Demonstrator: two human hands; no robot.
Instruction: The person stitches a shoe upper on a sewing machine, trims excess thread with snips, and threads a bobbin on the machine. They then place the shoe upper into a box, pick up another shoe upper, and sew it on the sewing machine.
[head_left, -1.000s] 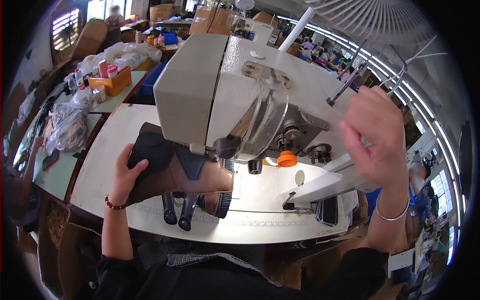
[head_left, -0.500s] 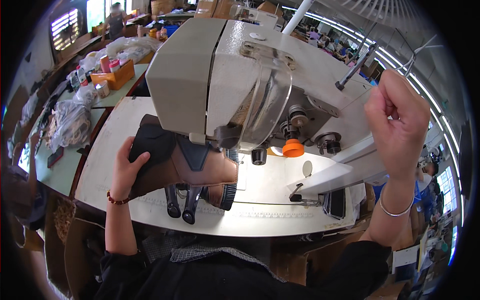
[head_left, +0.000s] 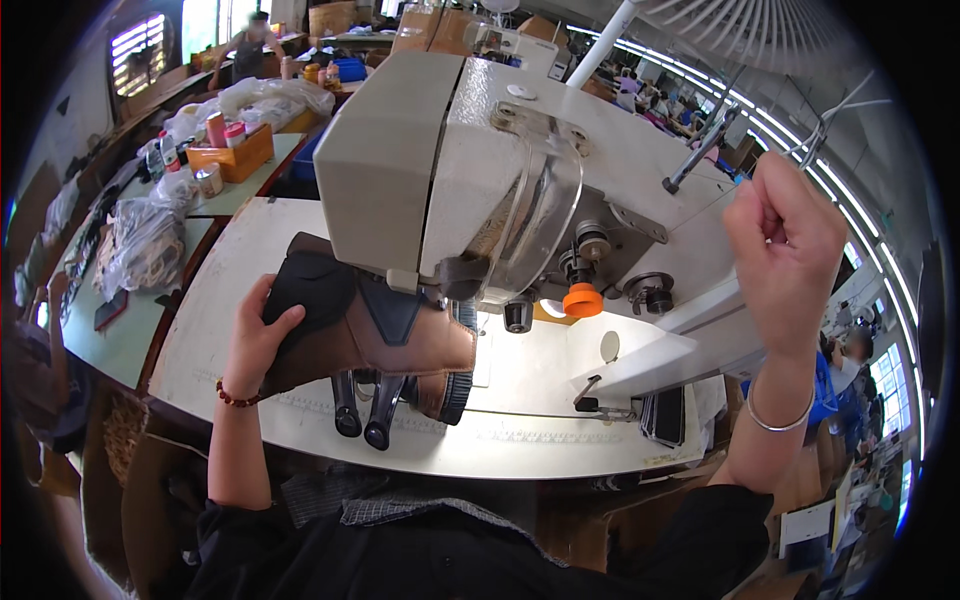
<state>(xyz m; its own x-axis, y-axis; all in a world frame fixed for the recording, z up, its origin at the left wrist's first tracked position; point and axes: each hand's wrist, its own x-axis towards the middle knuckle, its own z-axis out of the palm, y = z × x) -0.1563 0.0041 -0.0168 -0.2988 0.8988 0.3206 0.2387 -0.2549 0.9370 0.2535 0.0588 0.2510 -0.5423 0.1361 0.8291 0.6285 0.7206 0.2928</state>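
Observation:
A brown boot (head_left: 436,346) with black panels and a dark ridged sole sits under the head of a large white sewing machine (head_left: 380,165). My left hand (head_left: 258,338) grips the black end of the boot, thumb on top and the other fingers mostly hidden beneath it. Raised at the machine's right side, my right hand (head_left: 786,255) is closed in a fist. Whatever it may hold is too small to make out. Below the boot two black rounded levers (head_left: 376,420) stick out toward me. An orange knob (head_left: 581,300) shows on the machine's front.
The white worktable (head_left: 560,458) carries a ruler strip along its near edge. On a green side table at left stand an orange box (head_left: 232,156) with spools and a heap of plastic bags (head_left: 150,245). A fan (head_left: 745,35) hangs upper right. Other people work farther off.
My right fist has shifted slightly left and down. The view has moved a little, so the machine appears slightly farther right. My left hand keeps its hold on the boot.

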